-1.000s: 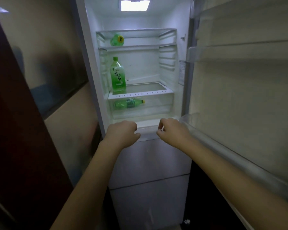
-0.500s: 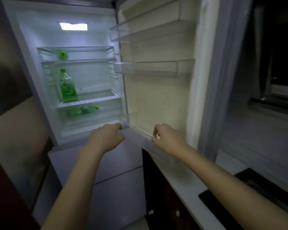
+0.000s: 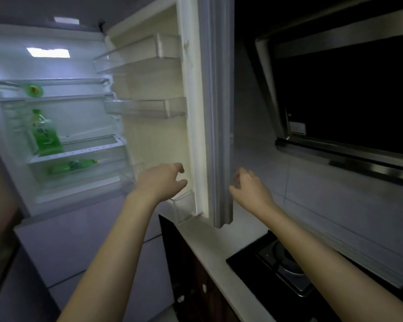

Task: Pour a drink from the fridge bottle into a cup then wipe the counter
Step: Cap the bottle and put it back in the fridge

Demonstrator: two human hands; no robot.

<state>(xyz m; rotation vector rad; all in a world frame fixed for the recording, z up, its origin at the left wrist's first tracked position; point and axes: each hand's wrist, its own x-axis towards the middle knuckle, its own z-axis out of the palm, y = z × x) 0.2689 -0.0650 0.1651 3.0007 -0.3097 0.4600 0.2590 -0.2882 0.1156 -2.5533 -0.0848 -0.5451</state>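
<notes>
The fridge stands open at the left with its light on. An upright green bottle stands on a middle shelf. A second green bottle lies on its side in the drawer below, and a third green bottle lies end-on on the top shelf. My left hand hovers in front of the open door's inner side, fingers loosely curled, holding nothing. My right hand hangs just right of the fridge door edge, fingers loosely curled and empty. No cup is in view.
A pale counter runs along the right below the door. A black gas hob sits in it. A range hood hangs above on the right. Dark cabinet fronts lie under the counter. Door shelves hold nothing.
My view has swung to the right, from the fridge interior to the door edge, counter and hob. Both hands moved right with it, and stay empty.
</notes>
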